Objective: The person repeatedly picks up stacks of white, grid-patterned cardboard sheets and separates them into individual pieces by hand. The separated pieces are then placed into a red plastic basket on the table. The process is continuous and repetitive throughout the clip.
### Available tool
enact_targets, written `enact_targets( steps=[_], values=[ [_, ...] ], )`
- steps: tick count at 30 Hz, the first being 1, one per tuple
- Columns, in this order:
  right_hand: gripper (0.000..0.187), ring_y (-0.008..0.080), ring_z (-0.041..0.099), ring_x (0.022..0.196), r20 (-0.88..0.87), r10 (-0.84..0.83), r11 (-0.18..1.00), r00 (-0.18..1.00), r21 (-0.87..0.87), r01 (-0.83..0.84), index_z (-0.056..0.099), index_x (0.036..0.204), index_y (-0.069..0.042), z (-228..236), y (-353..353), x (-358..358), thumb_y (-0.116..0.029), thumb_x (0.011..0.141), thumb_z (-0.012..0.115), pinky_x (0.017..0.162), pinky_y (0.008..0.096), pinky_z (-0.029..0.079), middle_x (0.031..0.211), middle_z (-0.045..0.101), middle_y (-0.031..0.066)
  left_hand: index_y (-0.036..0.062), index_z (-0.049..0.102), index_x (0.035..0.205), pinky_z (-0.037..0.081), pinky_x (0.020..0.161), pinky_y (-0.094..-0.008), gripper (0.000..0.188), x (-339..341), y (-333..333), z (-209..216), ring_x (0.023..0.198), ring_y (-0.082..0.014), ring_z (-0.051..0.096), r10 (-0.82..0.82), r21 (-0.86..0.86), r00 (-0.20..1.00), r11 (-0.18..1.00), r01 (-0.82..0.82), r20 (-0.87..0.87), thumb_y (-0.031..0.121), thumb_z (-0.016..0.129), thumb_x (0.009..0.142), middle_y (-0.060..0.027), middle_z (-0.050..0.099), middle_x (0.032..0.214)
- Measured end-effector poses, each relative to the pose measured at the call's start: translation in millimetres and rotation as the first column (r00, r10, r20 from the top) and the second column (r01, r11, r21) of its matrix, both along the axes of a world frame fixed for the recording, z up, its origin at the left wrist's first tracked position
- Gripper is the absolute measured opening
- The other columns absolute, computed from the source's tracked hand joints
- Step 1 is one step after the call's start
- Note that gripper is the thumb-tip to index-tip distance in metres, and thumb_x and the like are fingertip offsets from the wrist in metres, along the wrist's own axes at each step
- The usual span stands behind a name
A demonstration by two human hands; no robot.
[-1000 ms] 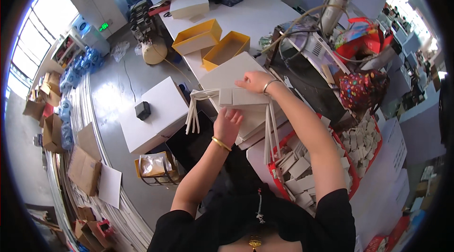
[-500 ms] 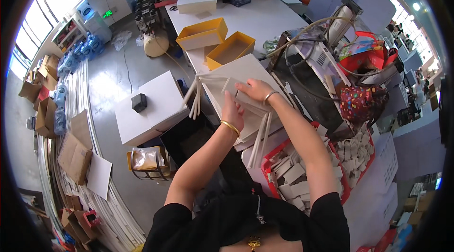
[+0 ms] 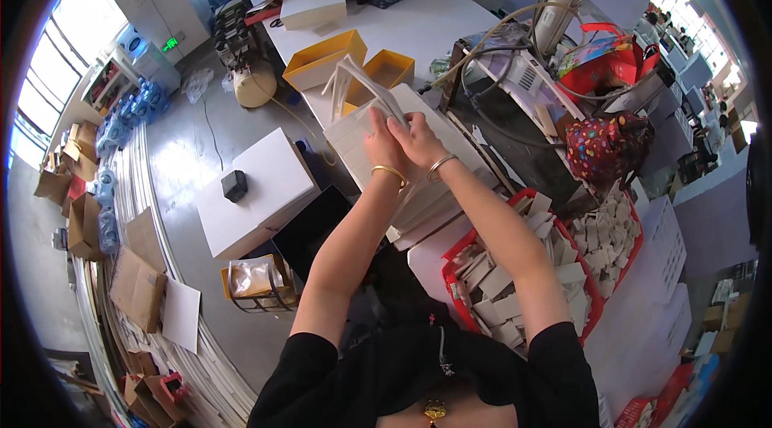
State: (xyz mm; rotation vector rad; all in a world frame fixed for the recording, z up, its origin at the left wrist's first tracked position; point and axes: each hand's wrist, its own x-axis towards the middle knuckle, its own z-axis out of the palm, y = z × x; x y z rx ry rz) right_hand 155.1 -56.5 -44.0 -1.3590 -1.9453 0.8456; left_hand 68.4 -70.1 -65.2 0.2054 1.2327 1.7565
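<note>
Close together above a stack of pale boards (image 3: 462, 153), both my hands are closed on a white cardboard piece (image 3: 371, 87). It has flat panels and thin strips standing out at its far end, and it is tilted upward. My left hand (image 3: 384, 141) presses its near left side, the fingers upright. My right hand (image 3: 420, 141) wraps its right side, fingertips almost meeting the left hand. The palms hide the near part of the piece. Just beyond it, two yellow-rimmed open boxes (image 3: 326, 58) rest on the white table (image 3: 450, 16), partly behind the strips.
Red baskets (image 3: 597, 317) full of small white board pieces stand at my right. Left of the stack are a large white box (image 3: 265, 167) with a black block (image 3: 234, 185) on it and a black bin (image 3: 310, 227). A hose-draped machine (image 3: 523, 74) stands on the far right.
My hands have come together and lifted the white cardboard piece, turning its strips from hanging down to pointing up and away. The view has shifted slightly.
</note>
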Motion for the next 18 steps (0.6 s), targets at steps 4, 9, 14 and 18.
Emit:
enact_targets(
  steps=[4, 9, 14, 18],
  values=[
    [0.077, 0.0372, 0.055, 0.105, 0.111, -0.024, 0.989, 0.994, 0.147, 0.008, 0.054, 0.110, 0.004, 17.4, 22.6, -1.5, -0.066, 0.077, 0.052, 0.089, 0.0395, 0.042, 0.112, 0.055, 0.0286, -0.0044, 0.055, 0.107, 0.049, 0.074, -0.0355, 0.077, -11.2, -2.5, 1.0, 0.085, -0.0241, 0.061, 0.059, 0.011, 0.987, 0.998, -0.062, 0.150, 0.066, 0.053, 0.078, -0.0134, 0.062, 0.096],
    [0.078, 0.0252, 0.060, 0.098, -0.170, -0.025, 0.983, 0.985, -0.184, -0.006, 0.061, 0.104, 0.006, 19.3, 58.2, -45.9, -0.065, 0.071, 0.061, 0.083, 0.0342, 0.046, 0.111, 0.058, 0.0245, 0.0055, 0.050, 0.123, 0.044, 0.088, -0.0354, 0.076, -17.9, -14.5, 16.9, 0.102, -0.0242, 0.057, -0.051, 0.014, 0.978, 0.999, 0.049, 0.203, 0.068, 0.048, 0.080, -0.0094, 0.058, 0.116],
    [0.048, 0.0102, 0.058, 0.068, -0.315, 0.195, 0.866, 0.929, -0.390, -0.314, 0.062, 0.095, 0.001, 41.0, 52.8, -88.7, -0.041, 0.074, 0.073, 0.060, 0.0241, 0.047, 0.081, 0.062, 0.0041, 0.0070, 0.049, 0.125, 0.044, 0.088, -0.0349, 0.076, -32.5, -24.7, 22.2, 0.102, -0.0236, 0.057, -0.036, 0.068, 0.970, 0.998, 0.020, 0.239, 0.068, 0.048, 0.080, -0.0078, 0.058, 0.116],
    [0.034, 0.0118, 0.060, 0.067, -0.538, 0.140, 0.912, 0.831, -0.257, -0.320, 0.061, 0.091, 0.000, 42.6, 37.6, -119.1, -0.031, 0.079, 0.069, 0.061, 0.0255, 0.049, 0.077, 0.062, 0.0053, 0.0103, 0.050, 0.124, 0.044, 0.090, -0.0364, 0.073, -54.6, -34.2, 18.8, 0.102, -0.0232, 0.057, -0.012, 0.098, 0.951, 0.995, -0.019, 0.308, 0.068, 0.048, 0.080, -0.0064, 0.058, 0.115]
  ],
)
